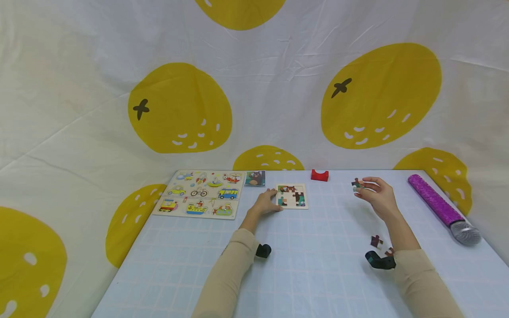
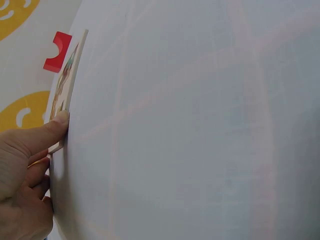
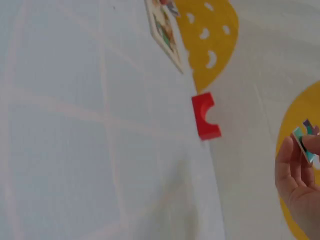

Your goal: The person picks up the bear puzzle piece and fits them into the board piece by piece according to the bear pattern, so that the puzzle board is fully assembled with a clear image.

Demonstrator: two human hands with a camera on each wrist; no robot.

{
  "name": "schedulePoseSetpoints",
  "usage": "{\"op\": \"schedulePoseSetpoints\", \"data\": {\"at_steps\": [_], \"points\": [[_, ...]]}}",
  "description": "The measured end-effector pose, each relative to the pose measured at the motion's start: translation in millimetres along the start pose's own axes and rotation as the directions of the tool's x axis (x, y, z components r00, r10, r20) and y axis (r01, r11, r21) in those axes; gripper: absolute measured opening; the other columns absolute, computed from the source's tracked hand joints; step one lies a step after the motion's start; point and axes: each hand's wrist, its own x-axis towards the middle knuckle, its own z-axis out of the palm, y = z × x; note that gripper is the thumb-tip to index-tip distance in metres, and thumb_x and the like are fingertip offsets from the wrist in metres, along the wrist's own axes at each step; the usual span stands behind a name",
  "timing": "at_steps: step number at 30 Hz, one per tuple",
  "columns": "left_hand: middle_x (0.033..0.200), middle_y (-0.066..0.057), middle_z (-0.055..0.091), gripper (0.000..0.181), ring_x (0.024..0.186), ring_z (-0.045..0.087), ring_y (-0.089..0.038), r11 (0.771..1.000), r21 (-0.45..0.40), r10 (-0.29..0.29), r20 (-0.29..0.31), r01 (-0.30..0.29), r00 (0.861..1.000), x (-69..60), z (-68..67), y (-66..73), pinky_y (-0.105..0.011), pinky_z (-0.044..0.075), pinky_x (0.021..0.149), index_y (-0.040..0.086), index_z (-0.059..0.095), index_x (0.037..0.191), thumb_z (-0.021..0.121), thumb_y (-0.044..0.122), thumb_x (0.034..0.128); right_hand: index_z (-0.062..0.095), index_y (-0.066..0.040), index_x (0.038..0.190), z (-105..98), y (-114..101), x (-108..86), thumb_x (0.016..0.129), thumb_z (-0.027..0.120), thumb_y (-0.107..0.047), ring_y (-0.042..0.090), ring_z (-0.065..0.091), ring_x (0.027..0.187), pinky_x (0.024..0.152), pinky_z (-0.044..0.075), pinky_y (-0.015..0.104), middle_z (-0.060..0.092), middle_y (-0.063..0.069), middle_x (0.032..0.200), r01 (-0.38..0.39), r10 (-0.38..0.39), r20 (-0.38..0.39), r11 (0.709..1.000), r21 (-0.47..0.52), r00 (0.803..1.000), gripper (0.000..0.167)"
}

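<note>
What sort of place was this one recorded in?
Probably a staged tabletop filming spot, perhaps a makeshift studio: a yellow-patterned cloth backdrop hangs behind the pale table, where a small jigsaw puzzle and a purple microphone are laid out.

A pale blue table [image 1: 310, 265] with faint grid lines carries a square puzzle tray [image 1: 289, 199]. Left of the tray lies a vehicle board [image 1: 208, 198]; behind it, a bear card [image 1: 255, 178] to the left and a notched red block [image 1: 320, 176] to the right. Well right of it — a glittery purple microphone [image 1: 441, 205]; nearer, rightward — two loose puzzle pieces [image 1: 375, 241].
</note>
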Motion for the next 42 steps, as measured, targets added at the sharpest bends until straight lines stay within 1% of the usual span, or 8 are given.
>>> {"op": "schedulePoseSetpoints", "data": {"at_steps": [7, 14, 18, 24, 29, 31, 39, 42], "points": [[0.152, -0.012, 0.029, 0.073, 0.141, 0.02, -0.034, 1.0, 0.009, -0.005, 0.003, 0.005, 1.0, 2.6, 2.0, -1.4, -0.046, 0.019, 0.114, 0.005, 0.042, 0.142, 0.076, 0.022, 0.0797, 0.057, -0.005, 0.108, 36, 3, 11.3, 0.086, 0.061, 0.007, 0.006, 0.064, 0.081, 0.068, 0.056, 0.022, 0.064, -0.003, 0.094, 0.042, -0.043, -0.074, 0.999, -0.006, 0.996, 0.025], [0.152, -0.012, 0.028, 0.073, 0.141, 0.019, -0.035, 1.0, 0.003, -0.007, 0.001, 0.007, 1.0, 2.7, 2.2, -1.9, -0.046, 0.018, 0.114, 0.005, 0.042, 0.142, 0.076, 0.022, 0.0796, 0.061, 0.003, 0.11, 58, 10, 19.2, 0.086, 0.062, 0.005, 0.009, 0.067, 0.081, 0.071, 0.055, 0.023, 0.068, -0.003, 0.091, 0.009, -0.002, -0.105, 0.998, 0.067, 0.994, 0.024], [0.152, -0.013, 0.029, 0.072, 0.141, 0.019, -0.035, 1.0, 0.009, -0.002, -0.001, 0.002, 1.0, 2.4, 1.5, -2.0, -0.046, 0.018, 0.114, 0.005, 0.042, 0.141, 0.076, 0.022, 0.0797, 0.067, -0.006, 0.101, 70, 13, 21.8, 0.087, 0.06, 0.005, 0.009, 0.067, 0.083, 0.074, 0.055, 0.025, 0.066, 0.001, 0.093, 0.007, 0.002, -0.105, 0.996, 0.089, 0.994, 0.019], [0.152, -0.014, 0.028, 0.072, 0.141, 0.019, -0.036, 1.0, 0.01, -0.003, 0.003, 0.003, 1.0, 3.0, 1.0, -2.8, -0.047, 0.019, 0.114, 0.005, 0.042, 0.142, 0.076, 0.022, 0.0803, 0.057, 0.012, 0.117, 85, 18, 27.4, 0.087, 0.059, 0.007, 0.007, 0.065, 0.082, 0.076, 0.054, 0.021, 0.063, 0.002, 0.095, 0.059, -0.045, -0.126, 0.992, 0.111, 0.991, 0.031], [0.152, -0.013, 0.029, 0.072, 0.141, 0.019, -0.035, 1.0, 0.018, -0.002, -0.001, 0.002, 1.0, 3.7, 1.3, -3.7, -0.046, 0.018, 0.115, 0.005, 0.042, 0.142, 0.076, 0.022, 0.0801, 0.063, -0.002, 0.115, 92, 23, 31.8, 0.088, 0.061, 0.002, 0.005, 0.06, 0.085, 0.078, 0.052, 0.015, 0.058, -0.002, 0.099, -0.001, 0.001, -0.141, 1.0, -0.002, 0.99, 0.028], [0.151, -0.013, 0.029, 0.073, 0.141, 0.019, -0.034, 1.0, 0.022, 0.001, -0.002, -0.001, 1.0, 3.7, 1.3, -3.7, -0.046, 0.018, 0.115, 0.004, 0.042, 0.141, 0.076, 0.023, 0.0797, 0.065, -0.011, 0.111, 94, 25, 32.7, 0.087, 0.062, 0.001, 0.006, 0.062, 0.084, 0.078, 0.052, 0.016, 0.057, 0.0, 0.101, -0.025, 0.024, -0.143, 1.0, -0.005, 0.989, 0.027], [0.151, -0.014, 0.029, 0.073, 0.141, 0.019, -0.033, 1.0, 0.009, 0.011, 0.001, -0.011, 1.0, 1.8, 0.5, -2.4, -0.045, 0.018, 0.115, 0.004, 0.042, 0.141, 0.076, 0.022, 0.0794, 0.066, -0.013, 0.101, 106, 31, 36.2, 0.083, 0.064, 0.01, 0.008, 0.067, 0.072, 0.07, 0.056, 0.022, 0.06, 0.002, 0.089, -0.022, 0.037, -0.146, 0.994, 0.104, 0.989, 0.029], [0.152, -0.015, 0.028, 0.073, 0.141, 0.018, -0.035, 1.0, 0.0, 0.007, 0.002, -0.007, 1.0, 1.2, 0.4, -2.5, -0.046, 0.018, 0.114, 0.004, 0.042, 0.142, 0.076, 0.022, 0.0797, 0.063, -0.002, 0.107, 110, 32, 36.6, 0.082, 0.065, 0.009, 0.008, 0.068, 0.072, 0.071, 0.056, 0.022, 0.064, 0.0, 0.085, -0.014, 0.03, -0.136, 0.994, 0.112, 0.99, 0.028]]}}
